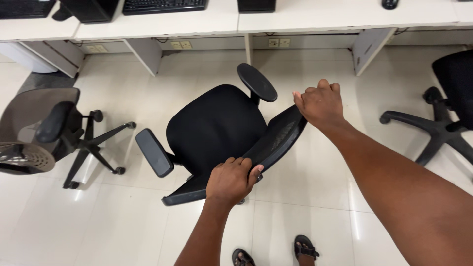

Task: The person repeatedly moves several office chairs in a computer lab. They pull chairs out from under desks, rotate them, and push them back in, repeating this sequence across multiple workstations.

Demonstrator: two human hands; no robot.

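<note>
Right forearm (409, 197) is filling the near corner, but let's sweep from the left: a grey office chair (39, 125) is sitting on the pale tiled floor (305, 187). Next, the black office chair (217, 128) is standing centre stage, seat facing the white desks (295, 17), armrests out to both sides. Left hand (230, 180) is clamping its fingers over the top edge of the mesh backrest (276, 140). Right hand (320, 102) is gripping the backrest's far corner, fingers curled closed. Far right, another black chair (443, 108) is waiting.
</note>
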